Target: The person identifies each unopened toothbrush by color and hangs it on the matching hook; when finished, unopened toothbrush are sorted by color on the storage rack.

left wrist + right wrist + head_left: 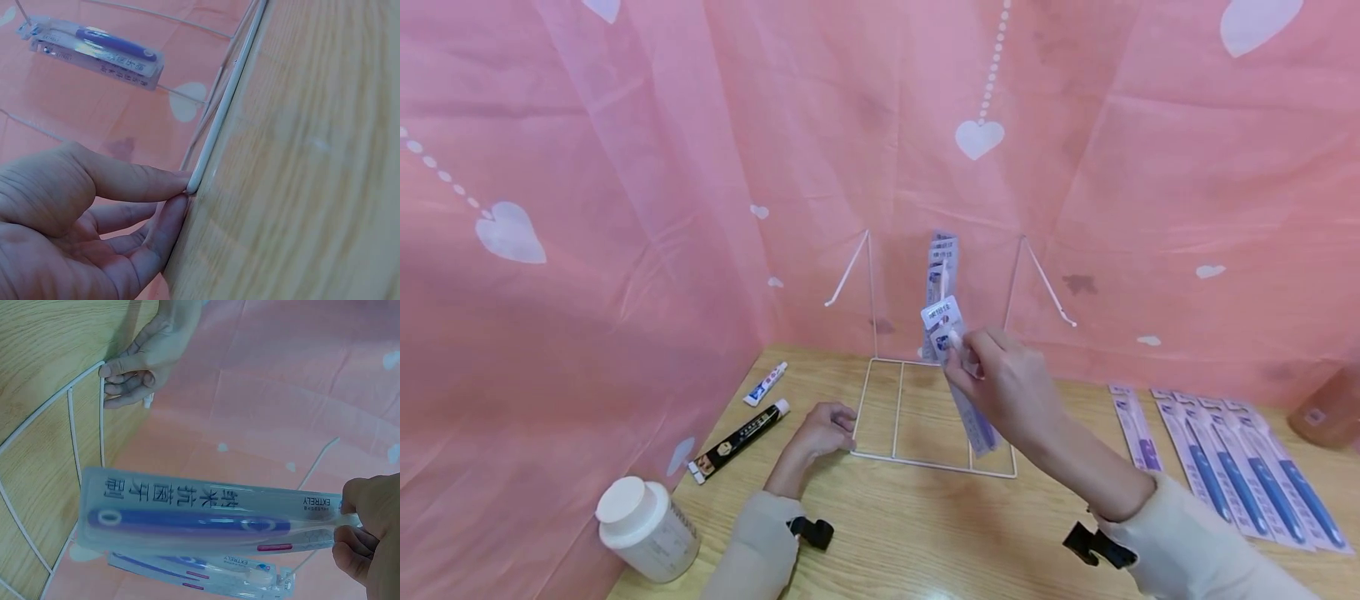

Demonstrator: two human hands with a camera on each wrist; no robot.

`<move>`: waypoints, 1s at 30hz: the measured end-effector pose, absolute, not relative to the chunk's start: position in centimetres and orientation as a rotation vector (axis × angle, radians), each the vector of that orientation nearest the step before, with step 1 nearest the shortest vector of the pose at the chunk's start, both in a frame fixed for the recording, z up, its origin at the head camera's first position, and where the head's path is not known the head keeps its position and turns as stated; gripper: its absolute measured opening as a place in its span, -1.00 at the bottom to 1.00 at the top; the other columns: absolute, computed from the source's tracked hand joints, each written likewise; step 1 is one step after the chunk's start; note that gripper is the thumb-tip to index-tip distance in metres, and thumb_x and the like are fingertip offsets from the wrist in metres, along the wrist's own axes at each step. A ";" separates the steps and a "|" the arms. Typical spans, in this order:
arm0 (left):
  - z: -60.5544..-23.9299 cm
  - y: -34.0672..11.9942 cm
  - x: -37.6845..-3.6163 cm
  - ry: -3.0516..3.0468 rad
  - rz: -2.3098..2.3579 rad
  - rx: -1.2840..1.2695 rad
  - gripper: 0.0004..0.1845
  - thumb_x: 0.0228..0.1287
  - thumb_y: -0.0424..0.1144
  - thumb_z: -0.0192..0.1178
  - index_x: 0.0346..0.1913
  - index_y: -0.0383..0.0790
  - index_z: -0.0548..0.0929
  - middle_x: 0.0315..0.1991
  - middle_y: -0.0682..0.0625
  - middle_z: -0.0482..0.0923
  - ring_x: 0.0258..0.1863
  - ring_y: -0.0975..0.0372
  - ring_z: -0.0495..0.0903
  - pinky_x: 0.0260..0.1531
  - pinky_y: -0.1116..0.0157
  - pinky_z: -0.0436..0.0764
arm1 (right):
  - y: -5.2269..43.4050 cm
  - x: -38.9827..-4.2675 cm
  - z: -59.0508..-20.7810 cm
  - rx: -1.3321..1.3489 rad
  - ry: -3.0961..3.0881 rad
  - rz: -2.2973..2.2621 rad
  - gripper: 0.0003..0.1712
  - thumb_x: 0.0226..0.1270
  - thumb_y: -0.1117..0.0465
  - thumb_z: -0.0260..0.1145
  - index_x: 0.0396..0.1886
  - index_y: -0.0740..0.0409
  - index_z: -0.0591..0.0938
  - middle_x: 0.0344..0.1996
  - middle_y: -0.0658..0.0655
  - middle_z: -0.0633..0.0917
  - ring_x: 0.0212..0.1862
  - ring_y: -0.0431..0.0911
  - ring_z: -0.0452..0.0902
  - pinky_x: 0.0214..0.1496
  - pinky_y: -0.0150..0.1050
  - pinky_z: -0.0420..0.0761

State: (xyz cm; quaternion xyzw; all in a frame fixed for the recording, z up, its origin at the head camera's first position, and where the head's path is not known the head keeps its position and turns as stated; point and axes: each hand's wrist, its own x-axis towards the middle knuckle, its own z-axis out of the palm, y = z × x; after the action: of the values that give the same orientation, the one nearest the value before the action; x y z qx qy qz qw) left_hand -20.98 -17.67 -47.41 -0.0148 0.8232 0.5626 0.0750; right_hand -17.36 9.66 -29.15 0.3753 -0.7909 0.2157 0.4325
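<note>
Fingertips of the left hand (824, 430) pinch the white wire display rack (897, 408) corner, steadying it on the wooden counter (925, 533). Right hand (1003, 385) pinches a blister-packed blue toothbrush (206, 519) by its top, near the rack's centre hook.

I saw open wooden table (925, 533) in front of the wire rack (936, 417). Tubes (741, 437) and a white jar (643, 525) blocked the left; packaged toothbrushes (1232, 467) lined the right. Pink curtain (625, 250) closed off back and sides.
</note>
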 end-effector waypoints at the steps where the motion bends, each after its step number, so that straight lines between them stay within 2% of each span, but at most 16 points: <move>1: -47.4 -17.6 -21.0 2.470 1.687 -0.043 -0.47 -0.19 -0.69 0.39 0.00 -0.50 0.61 -0.30 -0.14 0.53 -0.32 0.12 0.57 -0.29 0.30 0.64 | 9.6 -17.4 -29.2 0.934 -1.981 0.540 -0.89 0.08 0.33 0.31 -0.53 0.24 0.53 -0.63 0.02 0.44 -0.65 -0.19 0.32 -0.73 -0.33 0.37; 10: -47.5 -17.6 -20.9 2.478 1.699 -0.048 -0.47 -0.21 -0.69 0.38 -0.02 -0.50 0.61 -0.31 -0.15 0.53 -0.34 0.13 0.58 -0.30 0.31 0.64 | 9.4 -19.0 -29.6 0.903 -2.094 0.576 -0.81 0.03 0.41 0.32 -0.60 0.18 0.48 -0.69 -0.02 0.39 -0.63 -0.20 0.26 -0.67 -0.35 0.29; 16: -47.5 -17.7 -20.7 2.462 1.708 -0.071 -0.47 -0.20 -0.68 0.38 -0.02 -0.48 0.61 -0.30 -0.15 0.53 -0.34 0.12 0.58 -0.31 0.31 0.63 | 8.6 -20.4 -29.3 0.785 -2.274 0.687 -0.78 0.17 0.32 0.30 -0.60 0.17 0.46 -0.70 0.00 0.40 -0.64 -0.18 0.27 -0.67 -0.32 0.26; 23: -47.7 -17.8 -20.6 2.470 1.684 -0.072 -0.47 -0.19 -0.66 0.39 -0.01 -0.47 0.61 -0.28 -0.15 0.53 -0.32 0.11 0.58 -0.30 0.30 0.62 | 7.4 -23.3 -28.7 0.654 -2.448 0.746 -0.72 0.21 0.16 0.40 -0.55 0.18 0.53 -0.70 0.03 0.52 -0.65 -0.14 0.36 -0.67 -0.27 0.32; 30: -47.3 -17.8 -20.9 2.464 1.678 -0.055 -0.47 -0.17 -0.66 0.39 0.01 -0.47 0.61 -0.27 -0.15 0.54 -0.31 0.12 0.58 -0.27 0.28 0.64 | 6.9 -26.3 -28.4 0.553 -2.429 0.737 -0.72 0.18 0.20 0.37 -0.63 0.21 0.54 -0.71 0.09 0.55 -0.62 -0.06 0.39 -0.60 -0.20 0.36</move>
State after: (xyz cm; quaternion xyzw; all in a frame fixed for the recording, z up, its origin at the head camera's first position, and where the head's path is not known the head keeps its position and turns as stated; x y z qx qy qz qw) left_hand -20.89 -17.79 -47.33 -0.0184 0.8238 0.5609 0.0798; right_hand -26.30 6.94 -28.45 0.2052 -0.9006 0.2733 0.2685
